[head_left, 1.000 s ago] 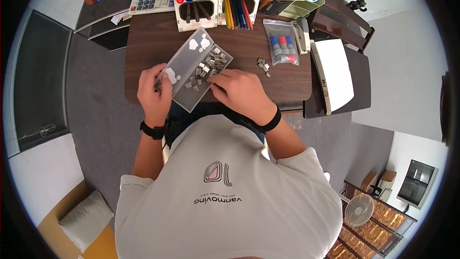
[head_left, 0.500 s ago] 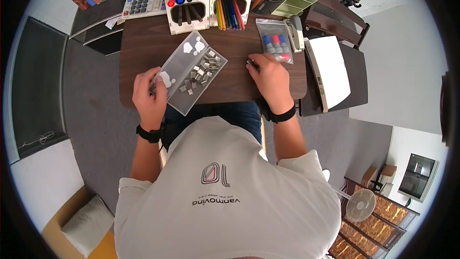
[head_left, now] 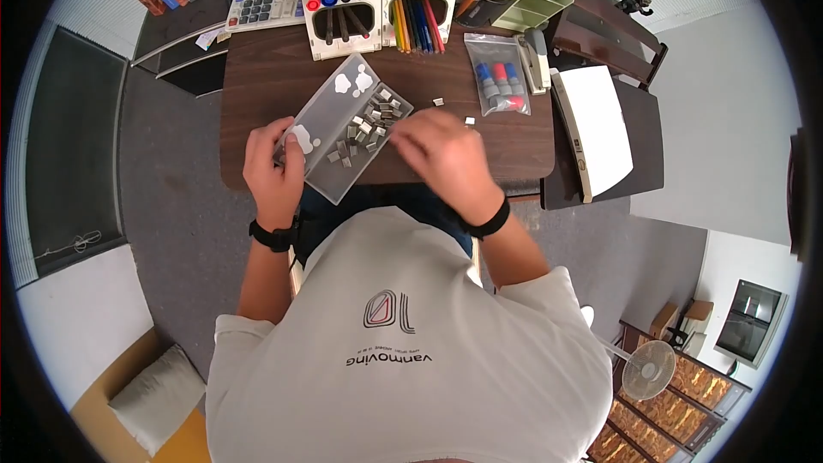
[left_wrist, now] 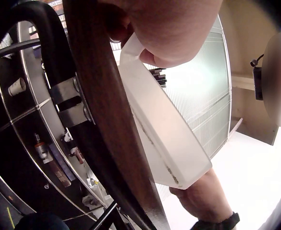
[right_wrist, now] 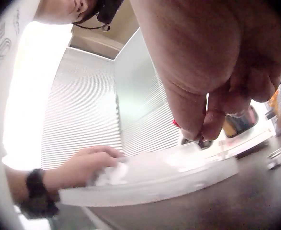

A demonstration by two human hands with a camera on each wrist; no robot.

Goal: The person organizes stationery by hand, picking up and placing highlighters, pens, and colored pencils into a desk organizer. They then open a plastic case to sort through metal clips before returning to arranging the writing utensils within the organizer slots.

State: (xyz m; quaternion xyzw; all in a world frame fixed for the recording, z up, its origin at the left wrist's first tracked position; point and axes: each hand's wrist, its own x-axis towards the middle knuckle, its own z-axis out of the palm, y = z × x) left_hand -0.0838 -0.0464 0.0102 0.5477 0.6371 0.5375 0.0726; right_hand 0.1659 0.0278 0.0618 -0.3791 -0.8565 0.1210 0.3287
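Note:
A clear plastic box (head_left: 345, 178) with white cloud shapes on its raised lid (head_left: 328, 107) lies open at the table's front edge. Several small silver metal clips (head_left: 364, 126) are piled inside it. My left hand (head_left: 273, 168) grips the lid's left edge, thumb on the inner side, fingers behind. At the box's right rim, my right hand (head_left: 447, 157) is blurred by motion. In the right wrist view, its thumb and fingertips pinch small metal clips (right_wrist: 196, 142) above the box. Two loose clips, one nearer (head_left: 470, 121) and one farther (head_left: 438, 102), lie on the table to the right.
White organizers (head_left: 343, 45) with markers and pencils stand at the back, beside a calculator (head_left: 264, 3). A zip bag (head_left: 497, 77) of red and blue capped bottles lies to the right, next to a stapler (head_left: 536, 62). Farther right is a white device (head_left: 597, 127).
My right hand went from the box to the clip cluster at right, then back to the box's rim with clips. Two separate clips now show there. My left hand keeps its grip.

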